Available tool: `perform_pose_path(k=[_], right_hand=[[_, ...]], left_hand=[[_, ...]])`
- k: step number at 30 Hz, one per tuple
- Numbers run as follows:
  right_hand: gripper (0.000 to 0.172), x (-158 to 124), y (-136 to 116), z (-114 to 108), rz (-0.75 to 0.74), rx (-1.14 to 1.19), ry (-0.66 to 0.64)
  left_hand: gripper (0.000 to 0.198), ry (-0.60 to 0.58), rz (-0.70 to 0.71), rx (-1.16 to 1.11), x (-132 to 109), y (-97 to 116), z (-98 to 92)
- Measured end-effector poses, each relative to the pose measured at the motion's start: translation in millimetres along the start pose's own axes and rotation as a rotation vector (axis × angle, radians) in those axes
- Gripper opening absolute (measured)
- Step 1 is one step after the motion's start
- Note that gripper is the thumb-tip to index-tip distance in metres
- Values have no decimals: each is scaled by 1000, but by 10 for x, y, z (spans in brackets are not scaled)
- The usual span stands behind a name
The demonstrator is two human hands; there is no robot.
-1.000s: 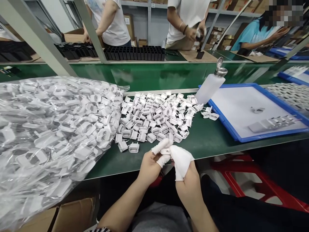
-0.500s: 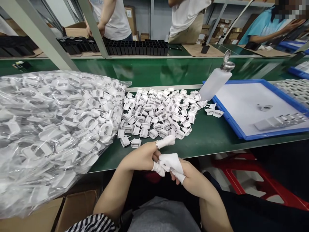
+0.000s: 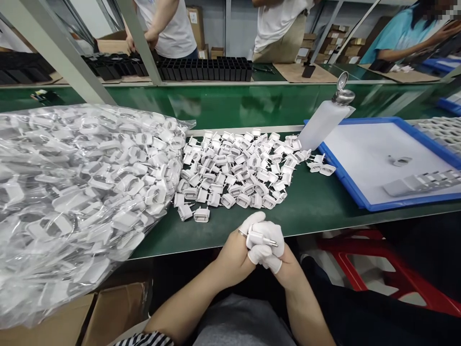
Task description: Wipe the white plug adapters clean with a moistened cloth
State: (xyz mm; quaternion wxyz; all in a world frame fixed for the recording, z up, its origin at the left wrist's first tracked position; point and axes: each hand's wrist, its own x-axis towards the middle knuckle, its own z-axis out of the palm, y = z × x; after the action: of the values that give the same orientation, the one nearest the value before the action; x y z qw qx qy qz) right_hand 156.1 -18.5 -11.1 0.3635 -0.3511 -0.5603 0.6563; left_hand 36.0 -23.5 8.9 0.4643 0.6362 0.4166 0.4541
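Just off the near edge of the green bench, my left hand (image 3: 236, 250) and my right hand (image 3: 279, 262) are pressed together. Both wear white finger cots. Between them sits a small white plug adapter (image 3: 260, 239) with two metal pins pointing right. My left fingers pinch the adapter. My right fingers are closed on a white cloth (image 3: 271, 232) wrapped against it. A heap of loose white plug adapters (image 3: 237, 168) lies on the bench straight ahead, a short way beyond my hands.
A big clear plastic bag of the same adapters (image 3: 79, 192) fills the left. A white dispenser bottle (image 3: 324, 122) leans on a blue-rimmed tray (image 3: 345, 180) at the right. Cardboard boxes (image 3: 90, 312) and a red stool (image 3: 363, 269) stand under the bench. Other people work beyond the conveyor.
My hands dropped toward my lap, then came back up to the bench edge. The adapter's pins now show pointing right, with the cloth bunched tighter around it.
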Motion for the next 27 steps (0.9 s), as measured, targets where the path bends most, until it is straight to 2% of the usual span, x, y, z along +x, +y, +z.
perform_pose_path(k=[2, 4, 7, 11, 14, 18, 22, 25, 27], right_hand=[[28, 6, -107, -125, 48, -27, -145], [24, 17, -213, -240, 17, -134, -248], [20, 38, -368, -369, -76, -350, -324], [20, 45, -573, -421, -189, -687, -358], [25, 11, -653, -327, -189, -1091, -258], [24, -52, -621, -76, -248, -1595, 25], [24, -76, -545, 144, -317, -1788, 250], [24, -83, -510, 217, -283, -1863, 319], [24, -93, -499, 223, -283, -1895, 314]], left_hand=[[25, -161, -3, 111, 18, 94, -104], [31, -259, 7, 195, 29, 195, -180], [30, -238, -16, 373, 18, 281, -217], [53, -212, -114, 576, -2, 235, -206], [58, -184, -175, 541, 2, 147, -185], [65, -22, -193, 451, 11, 34, -107], [63, 151, -196, 167, 39, -49, 3], [65, 176, -299, -66, 82, -78, 68], [66, 182, -398, -200, 117, -88, 97]])
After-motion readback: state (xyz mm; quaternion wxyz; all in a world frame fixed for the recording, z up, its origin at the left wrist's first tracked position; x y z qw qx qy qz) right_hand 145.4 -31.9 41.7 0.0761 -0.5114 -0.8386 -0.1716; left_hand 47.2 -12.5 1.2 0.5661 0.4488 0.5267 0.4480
